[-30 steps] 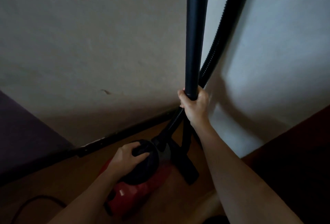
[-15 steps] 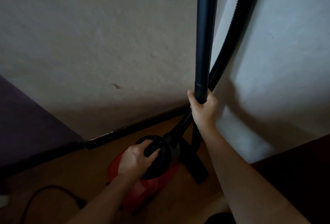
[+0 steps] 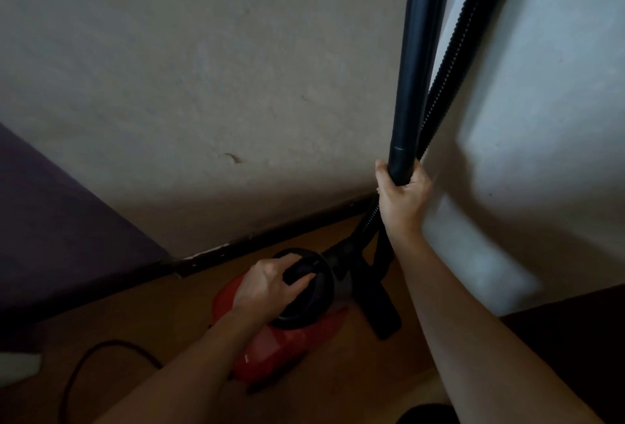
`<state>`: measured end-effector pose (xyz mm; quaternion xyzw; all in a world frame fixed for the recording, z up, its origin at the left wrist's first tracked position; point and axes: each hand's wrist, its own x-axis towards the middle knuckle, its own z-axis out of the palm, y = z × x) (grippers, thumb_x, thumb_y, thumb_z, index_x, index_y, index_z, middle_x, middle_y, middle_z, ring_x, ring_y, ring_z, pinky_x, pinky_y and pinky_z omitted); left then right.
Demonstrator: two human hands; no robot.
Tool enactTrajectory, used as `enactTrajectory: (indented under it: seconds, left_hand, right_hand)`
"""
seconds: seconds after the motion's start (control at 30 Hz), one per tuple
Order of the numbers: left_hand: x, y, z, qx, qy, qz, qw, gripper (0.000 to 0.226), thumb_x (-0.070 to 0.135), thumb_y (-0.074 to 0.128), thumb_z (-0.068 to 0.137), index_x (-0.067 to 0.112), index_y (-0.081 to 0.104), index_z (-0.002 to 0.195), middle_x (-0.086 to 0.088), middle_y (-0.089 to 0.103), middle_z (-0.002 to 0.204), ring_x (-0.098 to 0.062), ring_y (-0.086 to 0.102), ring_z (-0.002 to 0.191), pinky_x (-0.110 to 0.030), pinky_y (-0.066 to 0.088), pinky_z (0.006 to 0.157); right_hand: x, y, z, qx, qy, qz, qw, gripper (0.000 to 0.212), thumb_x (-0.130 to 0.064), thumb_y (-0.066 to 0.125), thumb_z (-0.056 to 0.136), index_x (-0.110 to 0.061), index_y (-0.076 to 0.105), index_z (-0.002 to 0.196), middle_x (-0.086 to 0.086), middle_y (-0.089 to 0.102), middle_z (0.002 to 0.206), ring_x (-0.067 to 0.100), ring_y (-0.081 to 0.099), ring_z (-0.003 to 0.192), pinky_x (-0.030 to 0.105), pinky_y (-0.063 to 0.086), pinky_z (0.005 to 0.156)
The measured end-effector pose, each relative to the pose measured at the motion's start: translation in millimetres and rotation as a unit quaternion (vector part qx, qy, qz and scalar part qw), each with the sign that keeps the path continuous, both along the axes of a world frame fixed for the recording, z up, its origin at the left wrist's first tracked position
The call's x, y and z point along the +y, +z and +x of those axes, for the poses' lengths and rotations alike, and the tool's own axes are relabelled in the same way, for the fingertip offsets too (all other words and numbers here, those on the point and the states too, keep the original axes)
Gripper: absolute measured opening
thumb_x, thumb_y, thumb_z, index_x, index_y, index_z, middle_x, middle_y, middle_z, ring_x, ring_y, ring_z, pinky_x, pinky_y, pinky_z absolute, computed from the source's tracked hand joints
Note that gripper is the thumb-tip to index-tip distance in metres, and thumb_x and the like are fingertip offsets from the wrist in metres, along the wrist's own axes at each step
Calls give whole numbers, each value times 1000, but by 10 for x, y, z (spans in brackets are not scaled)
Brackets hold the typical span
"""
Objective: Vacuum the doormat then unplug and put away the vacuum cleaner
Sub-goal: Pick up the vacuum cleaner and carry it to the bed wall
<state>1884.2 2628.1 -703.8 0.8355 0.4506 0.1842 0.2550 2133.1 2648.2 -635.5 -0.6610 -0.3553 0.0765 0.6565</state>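
A red canister vacuum cleaner [image 3: 287, 349] with a black top sits on the wooden floor in a corner of the room. My left hand [image 3: 267, 285] grips the black handle on top of the canister. My right hand [image 3: 402, 197] is closed around the black rigid wand [image 3: 419, 61], which stands upright against the corner. A ribbed black hose [image 3: 456, 51] runs up beside the wand. The black floor nozzle [image 3: 382, 308] rests on the floor by the canister. A black power cord [image 3: 91, 359] loops on the floor at the lower left. No doormat is in view.
Two pale walls [image 3: 203, 85] meet at the corner behind the wand, with a dark skirting board [image 3: 270, 237] along the bottom. A dark purple surface [image 3: 50, 220] stands at the left and a dark shape [image 3: 575, 339] at the right. A white object [image 3: 17, 366] lies at the far left.
The view has shifted a little, so the vacuum and both hands sit further right in the picture. Both hands keep their grips, and more of the cord shows.
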Motion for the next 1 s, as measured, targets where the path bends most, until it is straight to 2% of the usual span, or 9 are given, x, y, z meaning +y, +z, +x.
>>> enactTrajectory:
  seconds: [0.13, 0.27, 0.43, 0.53, 0.6, 0.67, 0.73, 0.83, 1.0]
  left_hand:
    - [58, -10, 0, -1, -5, -12, 1000, 31, 44, 65, 91, 30, 68, 119, 9, 74, 96, -7, 70, 79, -33, 59, 65]
    - [50, -10, -12, -10, 1, -20, 1000, 33, 47, 64, 89, 31, 68, 118, 9, 74, 97, -9, 70, 82, -33, 59, 67]
    - [-52, 27, -55, -22, 1, -25, 999, 30, 43, 63, 88, 30, 69, 114, 11, 73, 95, -7, 68, 80, -35, 58, 66]
    - [-51, 62, -75, -29, 0, -41, 999, 33, 43, 64, 88, 26, 70, 115, 8, 71, 105, -9, 67, 91, -34, 58, 75]
    - [-53, 69, -106, -27, -3, -50, 998, 38, 44, 66, 87, 24, 67, 120, 7, 68, 113, -10, 65, 100, -32, 56, 84]
    - [-68, 78, -179, -20, -9, -51, 998, 42, 46, 67, 87, 24, 65, 123, 8, 64, 113, -11, 61, 104, -30, 53, 89]
    - [-87, 98, -299, -20, -7, -46, 999, 44, 49, 66, 87, 25, 64, 124, 11, 59, 110, -10, 58, 105, -29, 51, 90]
    - [-118, 155, -527, -39, 7, -37, 999, 45, 50, 68, 87, 26, 63, 125, 13, 57, 111, -6, 57, 106, -27, 51, 92]
    - [-250, 261, -999, -50, 34, -31, 998, 48, 51, 69, 83, 24, 64, 122, 11, 59, 111, -6, 59, 102, -25, 51, 88]
  right_hand:
    - [17, -45, 5, 1, 10, -15, 1000, 12, -39, 71, 84, -37, 60, 83, -7, 57, 67, 30, 64, 66, 47, 55, 63]
    - [-32, -93, 21, -9, 37, -54, 998, 23, -38, 72, 85, -17, 65, 95, -12, 58, 75, 19, 64, 76, 40, 53, 72]
    - [-166, -56, 30, -23, 64, -112, 991, 20, -29, 76, 88, -16, 64, 98, -13, 59, 77, 17, 65, 81, 38, 50, 76]
    - [-252, 1, 20, -26, 80, -158, 984, 22, -26, 76, 90, -14, 64, 104, -6, 63, 87, 19, 65, 88, 39, 53, 80]
    - [-321, 60, 17, -39, 83, -184, 979, 31, -26, 76, 89, -14, 63, 115, -1, 66, 100, 19, 65, 96, 42, 55, 86]
    - [-404, 144, -3, -65, 70, -175, 980, 43, -21, 78, 88, -13, 60, 126, 2, 67, 114, 12, 61, 102, 35, 53, 91]
    - [-499, 258, -40, -116, 28, -134, 984, 52, -15, 80, 85, -10, 57, 131, 6, 64, 118, 5, 55, 101, 29, 49, 90]
    - [-620, 429, -148, -206, 9, -76, 976, 51, -14, 80, 83, -7, 59, 129, 9, 62, 112, 14, 58, 101, 27, 48, 87]
    - [-725, 557, -679, -309, 161, -39, 937, 35, -18, 75, 86, -7, 65, 118, 8, 63, 105, 21, 63, 98, 32, 52, 90]
